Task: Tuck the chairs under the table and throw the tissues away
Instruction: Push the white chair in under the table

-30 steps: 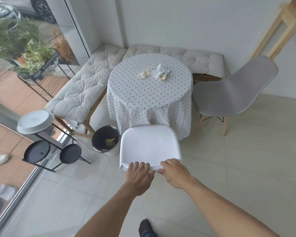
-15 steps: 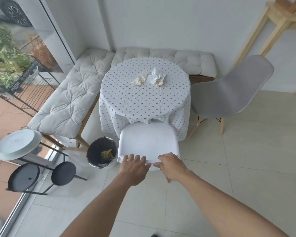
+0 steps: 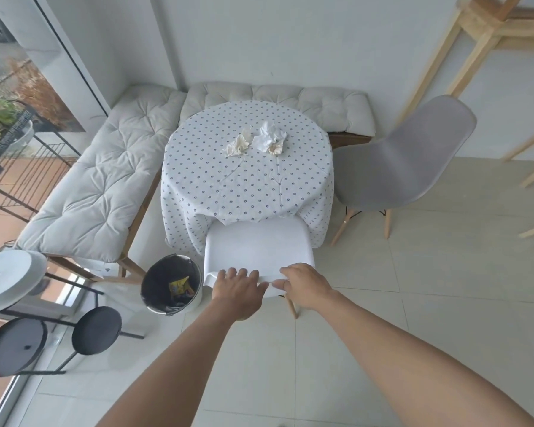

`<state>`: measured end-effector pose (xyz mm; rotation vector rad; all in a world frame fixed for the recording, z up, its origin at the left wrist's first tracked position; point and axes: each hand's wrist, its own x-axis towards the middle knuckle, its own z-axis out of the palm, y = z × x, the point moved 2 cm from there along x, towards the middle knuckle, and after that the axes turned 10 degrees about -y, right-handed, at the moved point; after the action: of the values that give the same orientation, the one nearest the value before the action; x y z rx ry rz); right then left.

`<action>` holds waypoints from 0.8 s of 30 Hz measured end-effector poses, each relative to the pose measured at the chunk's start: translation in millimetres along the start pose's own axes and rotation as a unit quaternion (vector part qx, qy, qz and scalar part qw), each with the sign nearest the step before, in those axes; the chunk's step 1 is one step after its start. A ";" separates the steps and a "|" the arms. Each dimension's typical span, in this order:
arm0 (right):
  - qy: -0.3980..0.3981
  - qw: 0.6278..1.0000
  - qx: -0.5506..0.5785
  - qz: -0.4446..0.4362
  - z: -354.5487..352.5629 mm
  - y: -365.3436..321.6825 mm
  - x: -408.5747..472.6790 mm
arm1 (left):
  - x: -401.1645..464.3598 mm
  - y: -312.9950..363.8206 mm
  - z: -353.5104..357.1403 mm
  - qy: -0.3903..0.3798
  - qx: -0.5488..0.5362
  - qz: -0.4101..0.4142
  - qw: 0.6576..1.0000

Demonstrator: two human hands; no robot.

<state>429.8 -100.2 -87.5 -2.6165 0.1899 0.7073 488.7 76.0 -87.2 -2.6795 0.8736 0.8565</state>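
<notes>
Left hand [image 3: 239,289] and right hand [image 3: 302,285] both rest on the top edge of the white chair's [image 3: 258,248] backrest, fingers curled over the rim in a grip, hands side by side and nearly touching. The chair's front goes under the hanging edge of the spotted tablecloth on the round table [image 3: 247,180], where crumpled tissues [image 3: 256,140] lie near the centre. A grey chair [image 3: 404,161] stands just right of the table, not tucked in; a bin [image 3: 170,285] with some rubbish sits on the floor left of the white chair, and a cushioned bench [image 3: 111,180] wraps the corner behind.
</notes>
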 end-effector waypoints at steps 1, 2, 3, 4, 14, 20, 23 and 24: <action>-0.007 1.000 -0.002 0.007 -1.2 -0.4 -1.0 | -0.1 0.1 -1.1 -0.006 -0.004 0.001 1.000; -0.013 1.000 -0.006 0.014 -2.6 -0.6 -2.7 | -1.0 0.0 -2.1 -0.013 -0.011 0.002 1.000; -0.019 1.000 -0.012 0.020 -5.1 -0.7 -5.0 | -2.2 -0.7 -3.5 -0.018 -0.020 0.002 1.000; -0.023 0.999 -0.018 0.025 -8.3 0.0 -8.2 | -3.5 -1.7 -6.0 -0.020 -0.029 0.003 0.999; -0.002 0.996 -0.061 0.058 -77.5 48.6 -46.1 | -3.5 8.4 -69.7 0.000 -0.081 -0.005 0.997; 0.029 0.996 -0.045 0.073 -132.8 91.9 -65.5 | 13.3 52.6 -127.2 0.020 -0.059 0.016 0.998; 0.044 0.994 -0.047 0.085 -161.0 125.2 -72.4 | 26.3 89.9 -157.8 0.032 -0.040 0.032 0.998; 0.052 0.993 -0.049 0.089 -170.6 138.2 -74.5 | 32.0 104.4 -167.8 0.036 -0.033 0.039 0.998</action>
<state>409.9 -296.8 33.7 -2.7564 0.4343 0.6535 526.3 -81.9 29.9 -2.7638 0.9891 0.8246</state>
